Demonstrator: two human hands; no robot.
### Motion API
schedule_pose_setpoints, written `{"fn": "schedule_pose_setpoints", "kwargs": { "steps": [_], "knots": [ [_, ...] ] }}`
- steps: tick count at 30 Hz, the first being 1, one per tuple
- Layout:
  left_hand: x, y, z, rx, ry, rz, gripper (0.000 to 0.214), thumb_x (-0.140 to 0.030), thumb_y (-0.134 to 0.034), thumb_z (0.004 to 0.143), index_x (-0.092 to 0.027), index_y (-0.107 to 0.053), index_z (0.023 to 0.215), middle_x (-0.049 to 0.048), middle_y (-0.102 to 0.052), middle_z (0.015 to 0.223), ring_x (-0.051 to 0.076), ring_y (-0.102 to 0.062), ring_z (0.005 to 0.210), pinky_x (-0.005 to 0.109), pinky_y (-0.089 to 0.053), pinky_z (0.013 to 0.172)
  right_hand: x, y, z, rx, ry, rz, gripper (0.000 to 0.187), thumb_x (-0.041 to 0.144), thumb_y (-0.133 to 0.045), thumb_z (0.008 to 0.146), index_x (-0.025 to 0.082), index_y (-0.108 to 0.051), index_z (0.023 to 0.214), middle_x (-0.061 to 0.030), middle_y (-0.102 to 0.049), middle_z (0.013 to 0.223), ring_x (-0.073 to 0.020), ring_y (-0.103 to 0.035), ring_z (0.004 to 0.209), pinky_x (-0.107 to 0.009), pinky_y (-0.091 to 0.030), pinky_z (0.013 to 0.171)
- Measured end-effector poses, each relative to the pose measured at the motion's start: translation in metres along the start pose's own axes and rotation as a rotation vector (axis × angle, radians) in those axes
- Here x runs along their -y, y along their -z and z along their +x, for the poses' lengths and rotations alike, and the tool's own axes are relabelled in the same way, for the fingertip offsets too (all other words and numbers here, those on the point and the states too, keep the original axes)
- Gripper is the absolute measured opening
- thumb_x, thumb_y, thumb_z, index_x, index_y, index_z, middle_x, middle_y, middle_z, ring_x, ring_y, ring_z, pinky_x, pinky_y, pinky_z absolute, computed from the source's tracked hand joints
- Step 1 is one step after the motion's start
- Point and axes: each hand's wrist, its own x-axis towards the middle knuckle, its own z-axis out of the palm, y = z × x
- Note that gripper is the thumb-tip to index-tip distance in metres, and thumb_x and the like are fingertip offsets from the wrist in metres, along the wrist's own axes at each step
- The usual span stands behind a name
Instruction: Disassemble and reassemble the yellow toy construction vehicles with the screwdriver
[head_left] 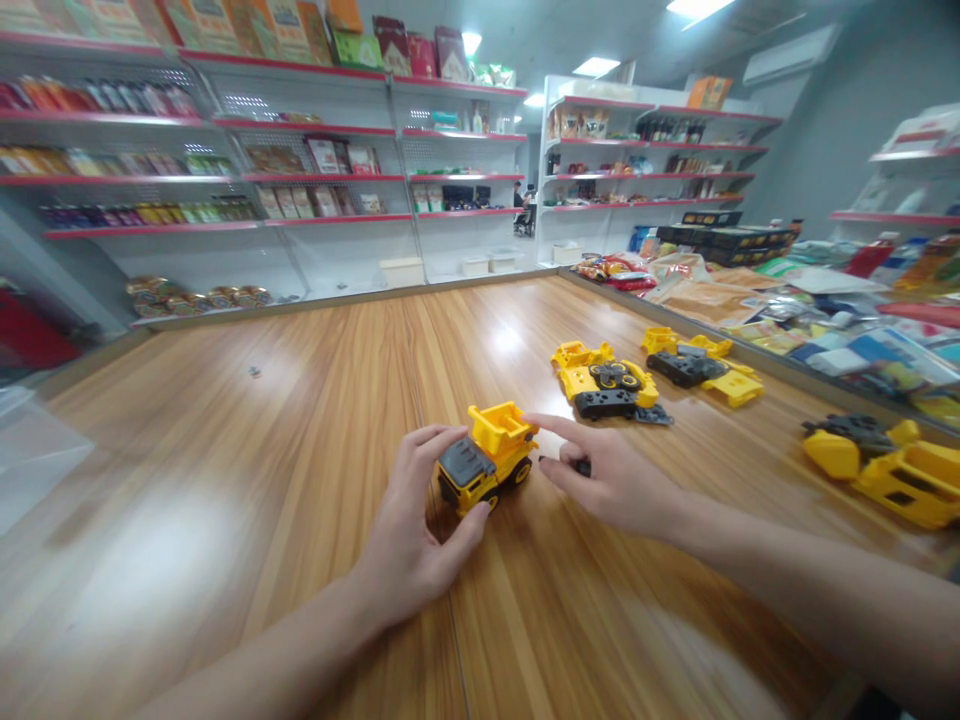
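Observation:
A yellow toy dump truck (pixel 487 455) with a dark grey cab roof stands upright on its wheels on the wooden table (pixel 315 400). My left hand (pixel 409 515) is wrapped round the cab end, thumb near the front wheel and fingers along the far side. From the other side, my right hand (pixel 607 475) reaches in, its index finger stretched to the rear edge of the truck's yellow bed. Its other fingers are curled, and a small dark thing (pixel 580 466) shows among them; what it is, I cannot make out.
Yellow and black toy vehicle parts lie in groups: one pile (pixel 607 380) beyond my right hand, another (pixel 701 365) farther right, and a third (pixel 885 465) at the right. A clear plastic bin (pixel 34 450) is at the left. Packaged goods (pixel 705 280) lie beyond the right edge; shelves (pixel 322 180) stand behind.

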Motion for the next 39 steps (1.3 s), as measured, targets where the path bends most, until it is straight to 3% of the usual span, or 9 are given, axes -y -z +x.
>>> {"fn": "schedule_pose_setpoints", "kwargs": {
  "steps": [8,13,19,22,25,27,33,36,39],
  "knots": [
    [0.006,-0.001,0.004,-0.165,0.025,0.112,0.041,-0.009,-0.050,0.089,-0.029,-0.054,0.125,0.0080,-0.046,0.125,0.023,-0.050,0.121,0.043,-0.046,0.102,0.009,-0.001,-0.010,0.278,0.197,-0.051,0.054,0.023,-0.054,0.089,0.021,-0.045,0.142,0.0068,-0.046,0.060,-0.0085,-0.042,0.050,-0.021,-0.033,0.052],
    [0.008,0.001,0.003,-0.091,0.119,0.144,0.053,-0.002,-0.048,0.081,-0.029,-0.057,0.126,0.0084,-0.042,0.131,0.027,-0.043,0.130,0.051,-0.038,0.110,0.016,-0.003,-0.017,0.447,0.279,-0.031,0.064,0.020,-0.054,0.087,0.024,-0.034,0.148,0.0079,-0.043,0.058,-0.0092,-0.041,0.048,-0.021,-0.032,0.051],
    [0.001,0.007,0.001,-0.025,0.049,0.124,0.068,0.002,-0.047,0.071,-0.026,-0.051,0.132,0.0106,-0.037,0.140,0.031,-0.034,0.138,0.059,-0.030,0.113,0.014,0.000,-0.015,0.315,0.303,0.074,0.049,0.018,-0.053,0.089,0.020,-0.047,0.138,0.0068,-0.041,0.062,-0.0089,-0.040,0.051,-0.022,-0.032,0.052],
    [-0.009,0.012,-0.001,-0.054,-0.212,0.193,0.059,-0.007,-0.057,0.072,-0.026,-0.055,0.128,0.0113,-0.036,0.145,0.037,-0.032,0.138,0.062,-0.029,0.111,0.014,0.001,-0.014,0.203,0.304,0.098,0.042,0.017,-0.053,0.088,0.016,-0.054,0.130,0.0059,-0.042,0.064,-0.0090,-0.040,0.053,-0.022,-0.033,0.053],
    [-0.016,0.011,-0.002,0.066,-0.405,0.287,0.058,-0.018,-0.066,0.074,-0.026,-0.053,0.130,0.0110,-0.052,0.133,0.039,-0.038,0.133,0.064,-0.027,0.111,0.013,0.001,-0.012,0.138,0.274,0.064,0.033,0.018,-0.054,0.089,0.016,-0.060,0.121,0.0036,-0.051,0.067,-0.0097,-0.044,0.056,-0.023,-0.035,0.055],
    [-0.015,0.007,-0.002,0.126,-0.378,0.357,0.055,-0.022,-0.068,0.077,-0.024,-0.053,0.130,0.0105,-0.062,0.122,0.037,-0.041,0.130,0.063,-0.024,0.112,0.012,-0.001,-0.009,0.096,0.232,0.021,0.029,0.022,-0.054,0.090,0.017,-0.062,0.118,0.0007,-0.060,0.073,-0.0111,-0.050,0.061,-0.023,-0.038,0.059],
    [0.008,0.005,0.005,0.043,-0.244,0.492,0.036,-0.017,-0.059,0.085,-0.025,-0.057,0.121,0.0067,-0.068,0.102,0.031,-0.053,0.118,0.057,-0.028,0.110,0.003,-0.005,-0.001,0.066,0.109,-0.165,0.022,0.027,-0.050,0.094,0.018,-0.070,0.091,-0.0050,-0.070,0.080,-0.0166,-0.058,0.070,-0.027,-0.039,0.066],
    [0.012,0.016,0.012,0.015,-0.227,0.577,0.036,-0.025,-0.061,0.086,-0.022,-0.057,0.121,0.0095,-0.066,0.105,0.029,-0.059,0.101,0.051,-0.042,0.096,-0.003,-0.006,0.001,0.124,0.097,-0.204,0.022,0.026,-0.052,0.092,0.019,-0.070,0.084,-0.0044,-0.069,0.074,-0.0160,-0.056,0.065,-0.026,-0.036,0.062],
    [0.008,0.034,0.024,0.057,-0.181,0.657,0.027,-0.033,-0.062,0.084,-0.021,-0.064,0.108,0.0128,-0.061,0.118,0.034,-0.054,0.111,0.055,-0.039,0.097,-0.006,-0.005,0.001,0.153,0.117,-0.215,0.019,0.025,-0.053,0.091,0.020,-0.071,0.085,-0.0041,-0.069,0.074,-0.0158,-0.057,0.065,-0.026,-0.035,0.062]
  ]
}}
